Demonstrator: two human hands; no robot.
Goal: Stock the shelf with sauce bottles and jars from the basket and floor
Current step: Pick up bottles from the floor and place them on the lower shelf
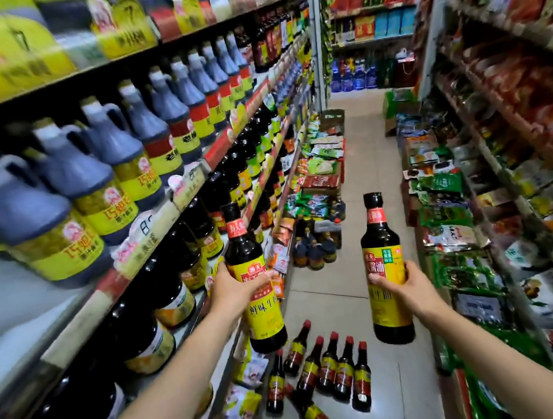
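My left hand [232,292] grips a dark sauce bottle [258,318] with a yellow label around its middle, held upright close to the left shelf [154,237]. Out over the aisle, my right hand [406,286] holds a second upright bottle [382,238] of the same kind, with a yellow and green label. On the floor below stand and lie several smaller dark bottles with red caps [325,365]; one of them lies on its side [315,415]. No basket is in view.
The left shelving holds rows of large dark jugs [108,170] and bottles. Packets are piled along the floor on both sides, with small bottles [314,248] further down. Packaged goods [515,113] fill the right shelves. A tiled strip [364,178] runs down the aisle.
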